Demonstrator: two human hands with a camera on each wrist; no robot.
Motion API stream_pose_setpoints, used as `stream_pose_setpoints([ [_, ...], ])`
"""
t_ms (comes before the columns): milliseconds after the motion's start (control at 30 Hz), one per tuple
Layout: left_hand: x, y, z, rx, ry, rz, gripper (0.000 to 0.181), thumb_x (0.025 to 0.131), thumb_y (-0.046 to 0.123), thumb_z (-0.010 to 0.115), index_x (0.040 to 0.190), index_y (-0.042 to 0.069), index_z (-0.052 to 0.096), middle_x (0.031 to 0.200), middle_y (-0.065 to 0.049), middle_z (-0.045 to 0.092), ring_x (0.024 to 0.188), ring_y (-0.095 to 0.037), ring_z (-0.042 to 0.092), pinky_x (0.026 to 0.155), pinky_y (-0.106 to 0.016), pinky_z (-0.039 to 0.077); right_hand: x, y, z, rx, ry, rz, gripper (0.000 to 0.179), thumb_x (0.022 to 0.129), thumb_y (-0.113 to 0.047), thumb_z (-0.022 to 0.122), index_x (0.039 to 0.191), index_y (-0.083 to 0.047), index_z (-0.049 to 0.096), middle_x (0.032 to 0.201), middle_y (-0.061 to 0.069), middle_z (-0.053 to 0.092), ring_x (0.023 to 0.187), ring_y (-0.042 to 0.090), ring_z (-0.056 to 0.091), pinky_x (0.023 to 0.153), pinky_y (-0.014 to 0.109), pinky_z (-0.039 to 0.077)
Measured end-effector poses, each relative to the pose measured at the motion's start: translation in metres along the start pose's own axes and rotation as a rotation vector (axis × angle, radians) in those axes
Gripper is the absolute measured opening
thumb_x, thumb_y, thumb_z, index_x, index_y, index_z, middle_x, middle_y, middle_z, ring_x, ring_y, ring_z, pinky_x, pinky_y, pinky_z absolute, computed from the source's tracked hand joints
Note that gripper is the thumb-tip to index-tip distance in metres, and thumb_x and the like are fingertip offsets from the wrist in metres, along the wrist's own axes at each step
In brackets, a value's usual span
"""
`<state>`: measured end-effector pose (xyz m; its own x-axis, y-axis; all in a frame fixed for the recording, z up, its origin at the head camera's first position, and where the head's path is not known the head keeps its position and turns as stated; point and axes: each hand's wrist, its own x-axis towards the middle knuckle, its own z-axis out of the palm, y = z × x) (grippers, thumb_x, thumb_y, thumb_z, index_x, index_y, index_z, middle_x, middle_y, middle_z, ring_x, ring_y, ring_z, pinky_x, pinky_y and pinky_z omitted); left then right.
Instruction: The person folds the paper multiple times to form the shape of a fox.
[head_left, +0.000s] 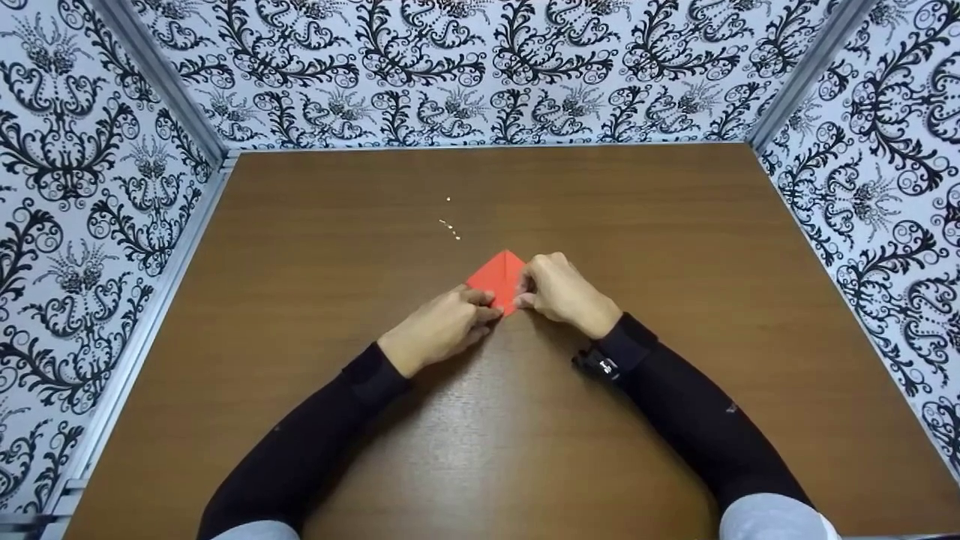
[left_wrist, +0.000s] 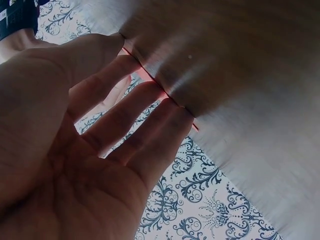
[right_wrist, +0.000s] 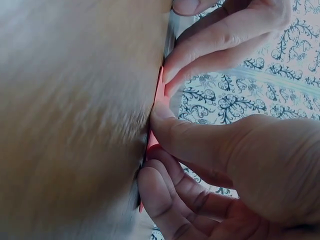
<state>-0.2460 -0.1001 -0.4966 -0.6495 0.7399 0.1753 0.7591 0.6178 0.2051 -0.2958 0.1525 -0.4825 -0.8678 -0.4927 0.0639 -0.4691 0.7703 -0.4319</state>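
A small folded sheet of red-orange paper [head_left: 496, 276] lies on the brown table, a crease running down from its top corner. My left hand [head_left: 444, 324] rests its outstretched fingers on the paper's lower left part. Seen from the left wrist, those fingertips [left_wrist: 159, 90] press along the thin red edge. On the other side, my right hand [head_left: 564, 291] pinches the paper's right corner, thumb against curled fingers. In the right wrist view the thumb [right_wrist: 165, 114] lies on the red paper, with the curled fingers just below it. The right corner is hidden by this hand.
The brown wooden table [head_left: 337, 225] spreads out around the hands. Several tiny pale specks [head_left: 450, 226] lie beyond the paper. Panels with black scroll patterns [head_left: 450, 71] border the table at the back and both sides.
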Motion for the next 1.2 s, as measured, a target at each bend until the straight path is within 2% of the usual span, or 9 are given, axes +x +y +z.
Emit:
stream_pose_setpoints([
  [167, -0.001, -0.001, 0.001, -0.015, -0.009, -0.008, 0.035, 0.107, 0.012, 0.085, 0.142, 0.008, 0.084, 0.150, -0.020, 0.079, 0.130, -0.042, 0.079, 0.113, -0.048, 0.067, 0.003, 0.009, -0.003, 0.009, 0.008, 0.024, 0.021, 0.098, -0.021, 0.098, 0.083, -0.012, 0.086, 0.085, 0.003, 0.084, 0.077, 0.017, 0.068, 0.074, 0.036, 0.057],
  [400, -0.003, -0.002, 0.001, 0.020, -0.006, 0.032, 0.037, 0.106, 0.010, 0.085, 0.143, 0.006, 0.083, 0.150, -0.021, 0.078, 0.129, -0.043, 0.079, 0.112, -0.048, 0.067, 0.004, 0.024, -0.010, 0.016, 0.038, 0.075, 0.018, 0.097, -0.021, 0.098, 0.086, -0.011, 0.089, 0.092, 0.007, 0.087, 0.076, 0.019, 0.063, 0.072, 0.035, 0.051],
  [567, -0.003, -0.001, -0.001, 0.009, -0.003, 0.019, 0.037, 0.107, 0.012, 0.085, 0.144, 0.008, 0.083, 0.151, -0.021, 0.078, 0.128, -0.044, 0.079, 0.112, -0.049, 0.067, 0.004, 0.032, -0.016, 0.020, 0.058, 0.114, 0.018, 0.099, -0.021, 0.096, 0.088, -0.009, 0.089, 0.094, 0.010, 0.087, 0.075, 0.021, 0.066, 0.071, 0.034, 0.051],
  [967, -0.002, -0.002, 0.000, -0.012, 0.011, 0.030, 0.036, 0.107, 0.011, 0.084, 0.143, 0.007, 0.083, 0.151, -0.023, 0.078, 0.127, -0.045, 0.079, 0.110, -0.051, 0.068, 0.006, 0.046, -0.021, 0.019, 0.094, 0.179, 0.019, 0.100, -0.023, 0.096, 0.089, -0.008, 0.091, 0.093, 0.011, 0.088, 0.076, 0.023, 0.070, 0.072, 0.034, 0.052],
  [1200, -0.003, -0.002, 0.001, -0.007, 0.004, 0.020, 0.036, 0.108, 0.011, 0.083, 0.144, 0.008, 0.083, 0.151, -0.022, 0.078, 0.126, -0.044, 0.078, 0.110, -0.049, 0.068, 0.005, 0.052, -0.023, 0.096, 0.079, 0.193, 0.014, 0.100, -0.021, 0.095, 0.090, -0.012, 0.092, 0.092, 0.008, 0.088, 0.081, 0.022, 0.070, 0.076, 0.033, 0.051],
])
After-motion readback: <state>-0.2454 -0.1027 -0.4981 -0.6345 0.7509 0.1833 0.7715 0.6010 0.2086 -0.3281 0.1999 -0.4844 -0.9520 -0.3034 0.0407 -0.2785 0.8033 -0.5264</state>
